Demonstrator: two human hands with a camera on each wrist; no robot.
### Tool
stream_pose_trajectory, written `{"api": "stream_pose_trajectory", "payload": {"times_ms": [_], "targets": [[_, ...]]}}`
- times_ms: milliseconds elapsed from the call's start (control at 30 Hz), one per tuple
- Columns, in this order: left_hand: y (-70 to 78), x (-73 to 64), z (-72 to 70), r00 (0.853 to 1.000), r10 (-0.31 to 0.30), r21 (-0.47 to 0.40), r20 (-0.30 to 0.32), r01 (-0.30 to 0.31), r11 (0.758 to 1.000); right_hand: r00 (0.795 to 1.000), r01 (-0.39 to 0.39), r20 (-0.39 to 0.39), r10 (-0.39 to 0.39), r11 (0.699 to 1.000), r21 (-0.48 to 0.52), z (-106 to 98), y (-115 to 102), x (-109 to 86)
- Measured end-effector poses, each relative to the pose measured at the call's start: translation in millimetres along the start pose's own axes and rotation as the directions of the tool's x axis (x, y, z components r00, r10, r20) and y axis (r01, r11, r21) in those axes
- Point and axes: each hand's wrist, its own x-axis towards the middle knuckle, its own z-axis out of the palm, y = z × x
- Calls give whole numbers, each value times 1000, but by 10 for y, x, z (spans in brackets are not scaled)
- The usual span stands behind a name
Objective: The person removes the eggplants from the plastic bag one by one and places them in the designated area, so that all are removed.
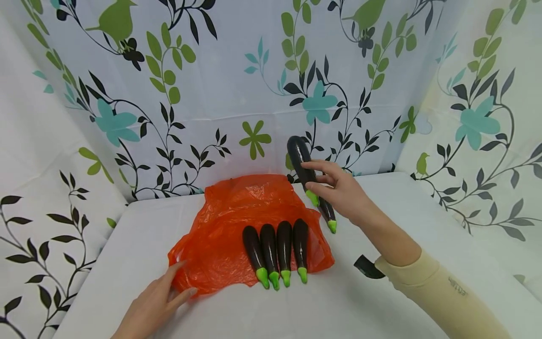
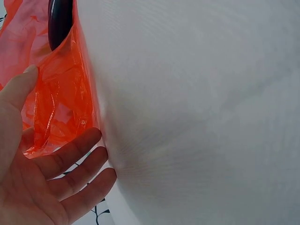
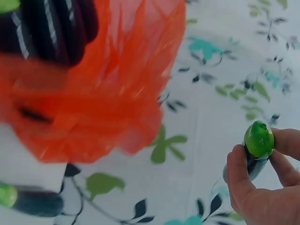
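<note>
My right hand (image 1: 340, 190) pinches a dark eggplant (image 1: 298, 153) near its green stem end, holding it up over the back right of the table. In the right wrist view the stem cap (image 3: 259, 139) shows between thumb and fingers. Below it lies another eggplant (image 1: 328, 217), partly hidden by the hand. Several eggplants (image 1: 284, 247) rest side by side on a red plastic bag (image 1: 216, 235), stems toward me. My left hand (image 1: 152, 301) is at the bag's near left corner, its fingers spread and the thumb against the red plastic in the left wrist view.
A white cloth covers the table (image 1: 406, 207). Behind it and to both sides hang white curtains (image 1: 228, 61) printed with leaves, birds and flowers. A black object (image 1: 367, 267) is beside the right sleeve.
</note>
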Motion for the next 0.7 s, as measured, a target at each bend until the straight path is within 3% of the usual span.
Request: {"api": "stream_pose_trajectory", "payload": {"times_ms": [233,433,700], "targets": [[17,-10,-12,1000,-4,-7,7,4,1000,993,-96,-70,94,995,-33,-265,395,186],[29,-28,-21,1000,11,-9,-9,-11,1000,982,-181,-67,175,978,-102,-416,749,280],[31,-28,-28,1000,21,-24,-8,-21,999,959,-285,-44,281,947,-150,-468,1187,344]]}}
